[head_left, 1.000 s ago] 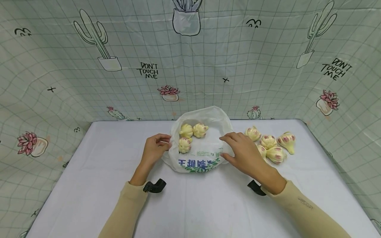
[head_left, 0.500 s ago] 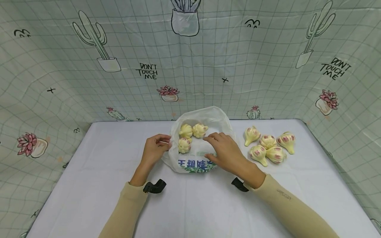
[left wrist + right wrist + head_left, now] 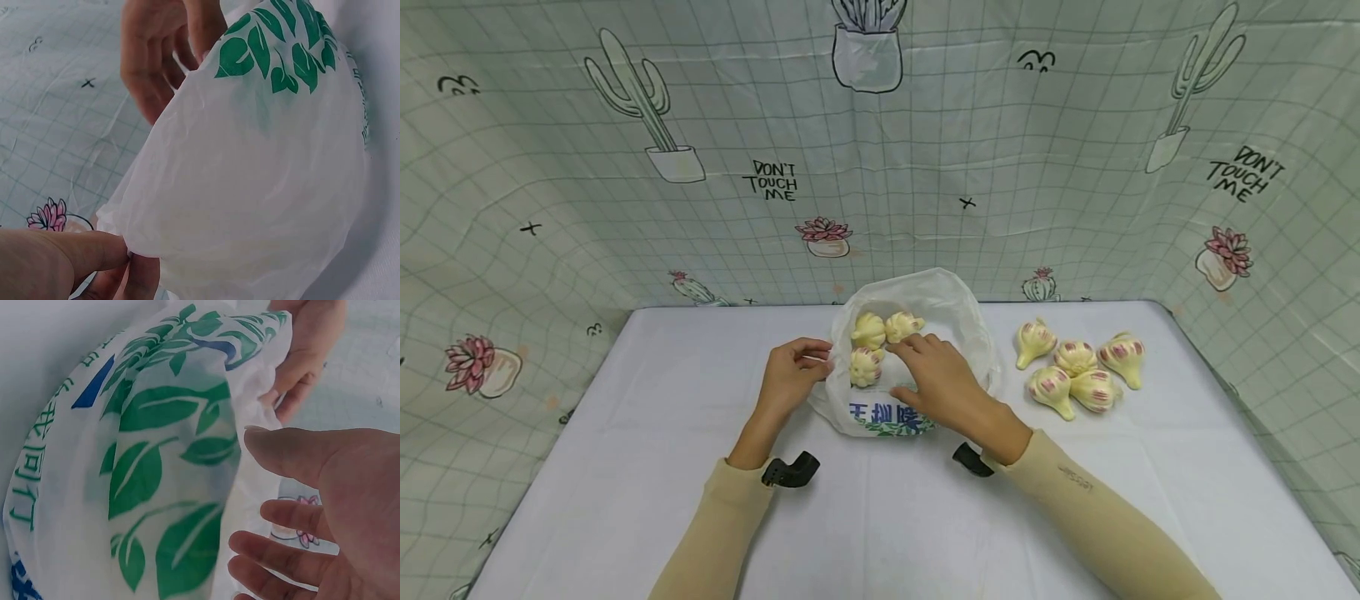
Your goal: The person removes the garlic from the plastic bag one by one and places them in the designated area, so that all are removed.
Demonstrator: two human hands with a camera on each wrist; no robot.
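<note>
A white plastic bag (image 3: 951, 304) with green leaves and blue lettering stands with its mouth spread, and three garlic bulbs (image 3: 866, 367) lie inside it. My left hand (image 3: 792, 373) pinches the bag's left rim between thumb and fingers, as the left wrist view also shows. Over the bag's mouth is my right hand (image 3: 936, 375), its fingers apart and extended toward the bulbs, holding nothing. In the right wrist view the thumb (image 3: 281, 450) and fingers stand spread beside the leaf-printed bag wall (image 3: 175, 462).
Several more garlic bulbs (image 3: 1075, 358) lie in a cluster on the white table (image 3: 625, 467), to the right of the bag. Behind the table hangs a grid-patterned cloth (image 3: 910, 167) with cactus drawings.
My right hand has moved left from the bag's right rim to above its mouth, near the bulbs. The left hand keeps its place at the left rim.
</note>
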